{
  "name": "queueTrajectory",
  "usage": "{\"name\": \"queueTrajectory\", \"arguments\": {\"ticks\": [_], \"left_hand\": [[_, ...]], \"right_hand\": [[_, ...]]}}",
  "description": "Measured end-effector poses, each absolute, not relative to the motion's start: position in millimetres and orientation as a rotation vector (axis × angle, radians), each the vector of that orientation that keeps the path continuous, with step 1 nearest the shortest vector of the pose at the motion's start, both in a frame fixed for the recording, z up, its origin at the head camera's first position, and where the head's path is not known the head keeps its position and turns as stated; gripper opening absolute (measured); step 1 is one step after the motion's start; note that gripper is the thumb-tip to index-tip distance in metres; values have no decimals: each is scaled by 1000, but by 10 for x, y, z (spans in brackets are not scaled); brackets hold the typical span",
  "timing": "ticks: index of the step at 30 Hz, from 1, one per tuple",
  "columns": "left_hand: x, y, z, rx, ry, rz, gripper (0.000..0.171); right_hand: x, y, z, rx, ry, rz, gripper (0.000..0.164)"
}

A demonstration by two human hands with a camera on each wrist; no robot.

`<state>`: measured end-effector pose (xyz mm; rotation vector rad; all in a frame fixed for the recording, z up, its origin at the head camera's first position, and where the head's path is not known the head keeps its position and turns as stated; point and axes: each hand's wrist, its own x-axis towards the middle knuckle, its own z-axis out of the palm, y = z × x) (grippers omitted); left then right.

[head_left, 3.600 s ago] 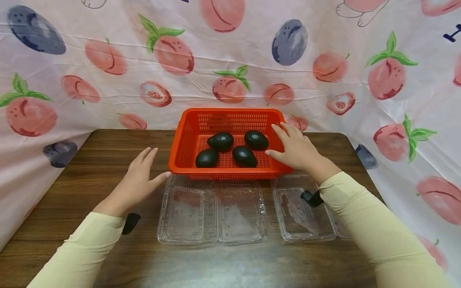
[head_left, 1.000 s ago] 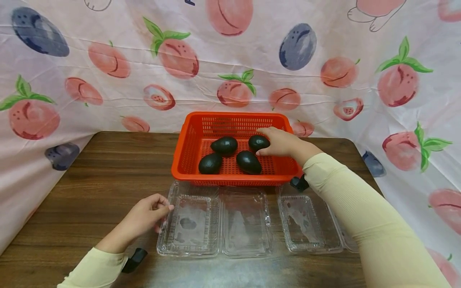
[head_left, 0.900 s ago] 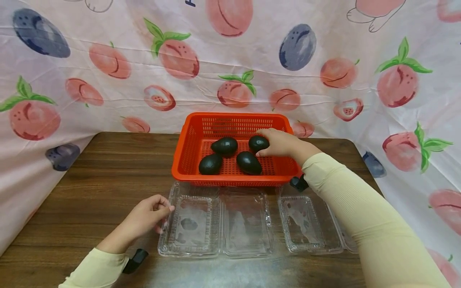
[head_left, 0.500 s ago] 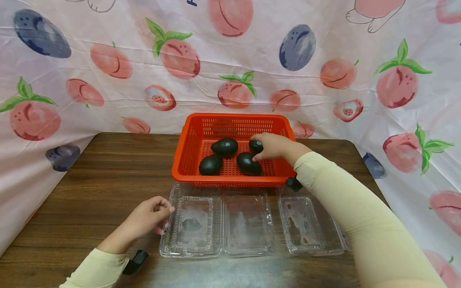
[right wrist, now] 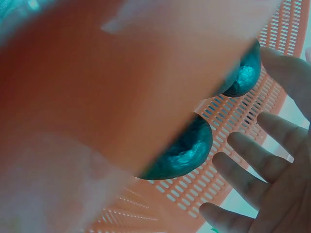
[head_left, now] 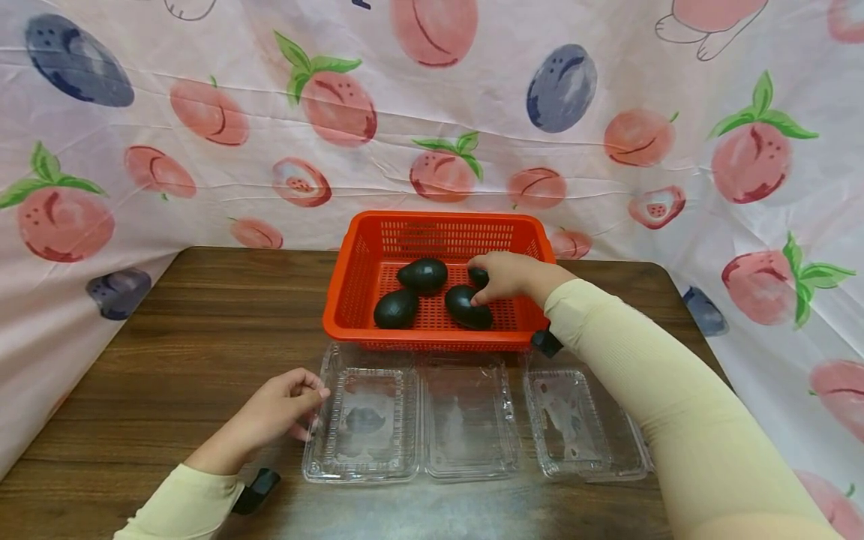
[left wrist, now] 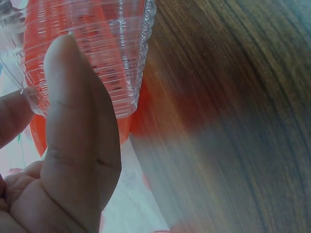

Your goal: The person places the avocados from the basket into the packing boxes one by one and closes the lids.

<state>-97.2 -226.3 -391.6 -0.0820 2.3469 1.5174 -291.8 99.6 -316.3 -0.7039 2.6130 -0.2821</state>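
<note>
From the head view I see an orange-red basket [head_left: 432, 335] standing on a wood-grained counter [head_left: 223, 337], with a fruit-printed cloth [head_left: 256, 45] hanging behind it. Four dark green avocados lie inside: the back left avocado [head_left: 422, 276], the front left avocado [head_left: 397, 309] just below it, the front right avocado [head_left: 468, 307] and the back right avocado [head_left: 478, 277], which is mostly covered by the person's right hand [head_left: 509, 276]. The thumb [head_left: 482, 298] reaches to the front right avocado; whether it touches, I can't tell. In front of the basket sit the left clear container [head_left: 405, 427], its two halves laid flat side by side, and the right clear container [head_left: 572, 420], partly behind the pale yellow sleeve [head_left: 648, 375]. The left hand [head_left: 280, 409] has its grip closed on the left clear container's outer rim.

In the left wrist view, that rim's corner sits between two digits, one long finger [left wrist: 73, 107] lying before the ribbed plastic wall.

The right wrist view is half filled by a blurred orange-brown shape [right wrist: 87, 97]. Beyond it the right hand's fingers [right wrist: 245, 182] are spread and fairly straight, a wide grip clasping nothing, near two avocados on the basket's slotted plastic.
</note>
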Motion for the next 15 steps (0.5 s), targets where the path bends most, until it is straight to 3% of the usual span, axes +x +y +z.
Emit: {"name": "queueTrajectory", "arguments": {"ticks": [15], "left_hand": [[-992, -2265, -3935, -72, 2317, 1542, 21]], "right_hand": [[-2974, 911, -3112, -721, 2567, -185, 70]]}}
